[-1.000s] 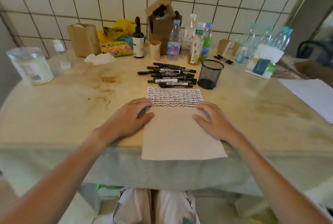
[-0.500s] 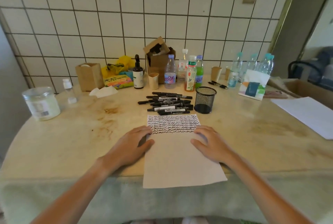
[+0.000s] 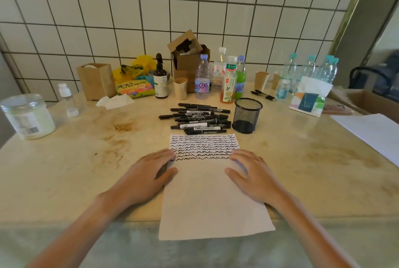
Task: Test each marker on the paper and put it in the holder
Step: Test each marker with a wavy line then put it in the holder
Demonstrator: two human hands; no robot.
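Paper (image 3: 207, 192): one sheet lying flat on the table (image 3: 86, 160), near edge overhanging the table front; far portion covered with rows of black wavy test strokes, the rest blank. Left hand (image 3: 146, 179) and right hand (image 3: 251, 178): both flat, fingers extended, palms down, resting on the sheet's left and right margins; neither holds anything. Markers (image 3: 198, 120): a pile of black ones lying just beyond the far edge of the sheet, all apparently capped. Holder (image 3: 247, 115): black mesh cup, upright, just right of the pile, seemingly without markers inside. Step in hand: steadying the sheet; no marker taken yet. Next move likely calls for one hand to reach forward, pick a marker off the pile and uncap it.
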